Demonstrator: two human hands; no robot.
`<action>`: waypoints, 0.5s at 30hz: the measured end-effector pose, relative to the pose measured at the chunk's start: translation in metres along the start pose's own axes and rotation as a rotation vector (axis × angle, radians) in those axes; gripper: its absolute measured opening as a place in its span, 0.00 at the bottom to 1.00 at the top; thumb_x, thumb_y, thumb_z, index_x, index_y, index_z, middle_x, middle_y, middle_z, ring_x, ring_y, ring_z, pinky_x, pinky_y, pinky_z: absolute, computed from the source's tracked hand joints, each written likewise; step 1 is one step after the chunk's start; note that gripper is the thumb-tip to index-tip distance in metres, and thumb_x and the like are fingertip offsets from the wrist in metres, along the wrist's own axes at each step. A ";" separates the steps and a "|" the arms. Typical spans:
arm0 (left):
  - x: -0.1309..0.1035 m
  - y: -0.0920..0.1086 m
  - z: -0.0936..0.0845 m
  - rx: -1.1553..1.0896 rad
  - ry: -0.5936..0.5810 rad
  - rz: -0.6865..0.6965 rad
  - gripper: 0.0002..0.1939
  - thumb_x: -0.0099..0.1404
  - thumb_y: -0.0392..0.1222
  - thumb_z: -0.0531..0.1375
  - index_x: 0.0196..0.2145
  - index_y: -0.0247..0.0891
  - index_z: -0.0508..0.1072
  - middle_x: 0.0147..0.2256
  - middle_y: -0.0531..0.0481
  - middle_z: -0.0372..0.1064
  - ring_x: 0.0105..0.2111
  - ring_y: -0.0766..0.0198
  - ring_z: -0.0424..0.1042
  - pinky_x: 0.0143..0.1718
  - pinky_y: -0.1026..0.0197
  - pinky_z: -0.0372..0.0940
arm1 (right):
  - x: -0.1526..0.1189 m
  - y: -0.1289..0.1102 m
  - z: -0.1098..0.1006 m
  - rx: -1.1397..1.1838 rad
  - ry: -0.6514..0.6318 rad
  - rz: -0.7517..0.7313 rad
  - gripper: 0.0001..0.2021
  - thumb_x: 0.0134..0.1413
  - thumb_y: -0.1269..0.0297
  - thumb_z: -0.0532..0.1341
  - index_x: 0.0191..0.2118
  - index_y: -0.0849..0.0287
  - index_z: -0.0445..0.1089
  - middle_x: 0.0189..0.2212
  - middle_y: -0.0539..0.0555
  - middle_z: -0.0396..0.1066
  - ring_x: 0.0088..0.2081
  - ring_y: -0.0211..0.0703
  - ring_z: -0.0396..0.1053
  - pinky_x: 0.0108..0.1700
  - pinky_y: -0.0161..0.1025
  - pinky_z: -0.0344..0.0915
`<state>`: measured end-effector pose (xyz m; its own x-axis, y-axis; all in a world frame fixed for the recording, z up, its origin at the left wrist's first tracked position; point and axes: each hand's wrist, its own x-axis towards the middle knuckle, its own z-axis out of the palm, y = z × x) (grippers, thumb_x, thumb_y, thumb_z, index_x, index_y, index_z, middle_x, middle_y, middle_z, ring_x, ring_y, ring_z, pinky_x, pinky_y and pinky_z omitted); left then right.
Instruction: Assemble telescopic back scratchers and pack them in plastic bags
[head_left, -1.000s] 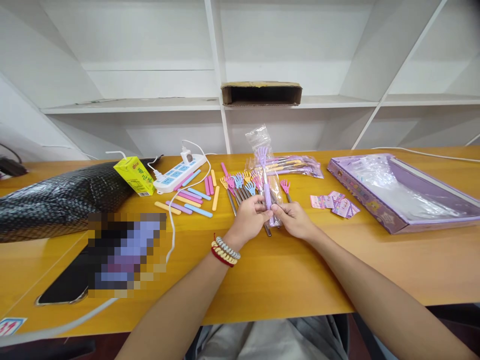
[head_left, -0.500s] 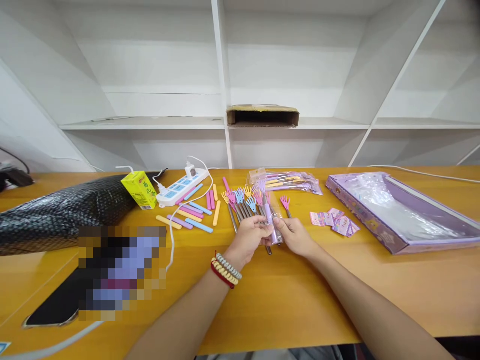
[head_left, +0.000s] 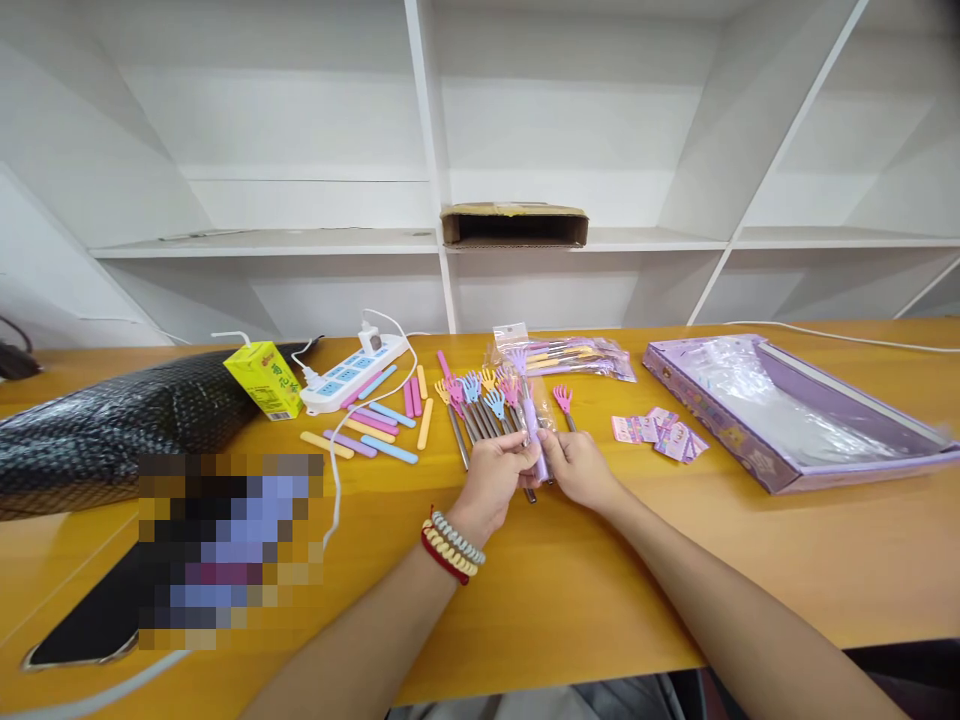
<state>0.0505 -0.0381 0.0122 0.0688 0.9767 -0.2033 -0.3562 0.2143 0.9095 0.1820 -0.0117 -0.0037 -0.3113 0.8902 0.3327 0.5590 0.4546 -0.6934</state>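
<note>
A purple back scratcher (head_left: 530,418) with a small hand-shaped head is held upright between my two hands, clear plastic film around it. My left hand (head_left: 491,478) is closed on its handle from the left. Close against it, my right hand (head_left: 579,466) pinches the film at the handle's right side; its fingertips are partly hidden. Behind my hands lie several metal-stemmed back scratchers (head_left: 480,408) with yellow, pink and blue heads. A single pink back scratcher (head_left: 562,398) lies just beyond my right hand. Farther back is a pile of bagged back scratchers (head_left: 581,357).
Several coloured handle tubes (head_left: 382,425) lie left, near a white power strip (head_left: 356,372) and yellow drink carton (head_left: 264,380). Printed cards (head_left: 660,432) and a purple box (head_left: 780,480) with plastic film are right. A phone (head_left: 90,615) and black wrapped bundle (head_left: 112,420) lie far left.
The view has shifted slightly. My right hand has come in closer to the handle, and the film that was bunched at its fingertips now lies along the purple back scratcher.
</note>
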 end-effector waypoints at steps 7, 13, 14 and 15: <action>-0.001 0.000 0.000 0.044 0.005 0.040 0.16 0.47 0.41 0.67 0.34 0.30 0.76 0.21 0.50 0.67 0.19 0.72 0.63 0.20 0.67 0.61 | -0.001 -0.001 0.004 -0.013 0.045 -0.001 0.25 0.60 0.52 0.42 0.17 0.59 0.57 0.15 0.52 0.62 0.18 0.34 0.57 0.24 0.34 0.49; 0.001 0.000 -0.002 0.064 0.001 0.051 0.18 0.46 0.41 0.67 0.35 0.29 0.76 0.22 0.50 0.68 0.20 0.71 0.63 0.20 0.66 0.61 | 0.000 0.003 0.005 0.011 0.040 -0.007 0.27 0.60 0.50 0.43 0.16 0.59 0.58 0.13 0.51 0.60 0.18 0.34 0.57 0.24 0.33 0.50; 0.001 0.000 -0.002 0.067 -0.002 0.054 0.18 0.46 0.41 0.67 0.35 0.29 0.76 0.22 0.50 0.68 0.20 0.71 0.63 0.20 0.66 0.62 | 0.000 0.003 0.005 0.012 0.039 -0.008 0.27 0.60 0.50 0.43 0.16 0.59 0.57 0.13 0.51 0.60 0.17 0.34 0.56 0.23 0.33 0.50; 0.001 0.000 -0.002 0.072 -0.007 0.058 0.17 0.47 0.41 0.67 0.35 0.30 0.76 0.23 0.49 0.69 0.20 0.71 0.64 0.21 0.66 0.62 | 0.000 0.003 0.004 0.013 0.039 -0.008 0.27 0.60 0.49 0.43 0.16 0.59 0.57 0.13 0.51 0.59 0.17 0.34 0.56 0.23 0.33 0.49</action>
<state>0.0491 -0.0374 0.0114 0.0566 0.9875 -0.1469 -0.2916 0.1571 0.9435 0.1802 -0.0106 -0.0084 -0.2855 0.8870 0.3630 0.5468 0.4618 -0.6984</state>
